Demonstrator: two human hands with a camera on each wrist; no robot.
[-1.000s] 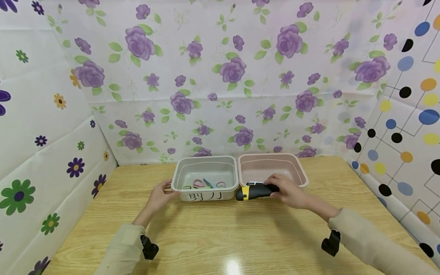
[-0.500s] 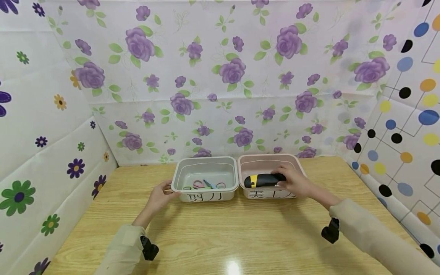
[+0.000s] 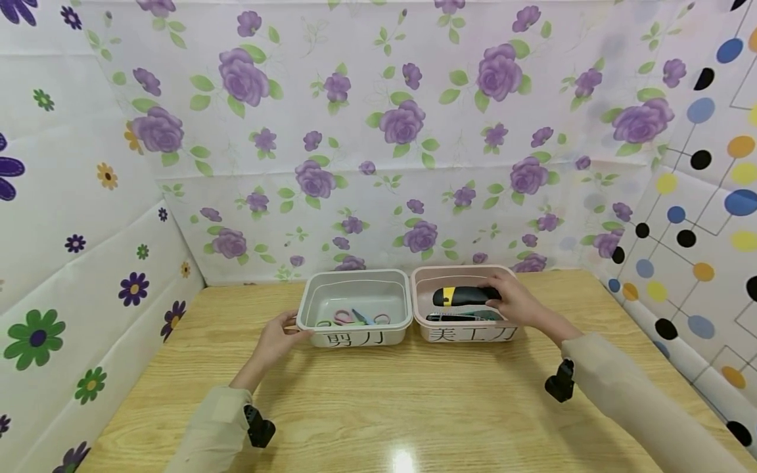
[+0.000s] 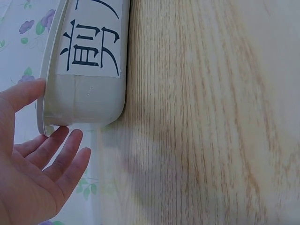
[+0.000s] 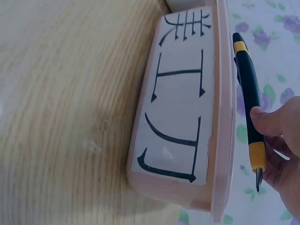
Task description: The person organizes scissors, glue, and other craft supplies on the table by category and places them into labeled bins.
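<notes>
A black utility knife (image 3: 464, 296) with yellow bands is pinched by my right hand (image 3: 516, 303) above the pink bin (image 3: 426, 277). In the right wrist view, the thumb presses the knife's side and a narrow metal end (image 5: 258, 180) sticks out past the yellow part. Under it, other dark knives (image 3: 443, 317) lie inside the pink bin. My left hand (image 3: 276, 339) grips the left front corner of the grey bin (image 4: 89, 98), thumb at the rim and fingertips beneath. Several scissors (image 3: 359, 317) with pink, green and blue parts lie in the grey bin.
Both bins stand side by side at the back of a wooden table (image 3: 378, 401), with paper labels (image 3: 471, 334) on their fronts. Flowered sheets (image 3: 378, 131) hang behind and at the left; a dotted sheet (image 3: 698, 217) hangs at the right.
My right hand has carried the utility knife from the pink bin's front edge back and to the right over its inside, uncovering the other knives. The left hand stays at the grey bin.
</notes>
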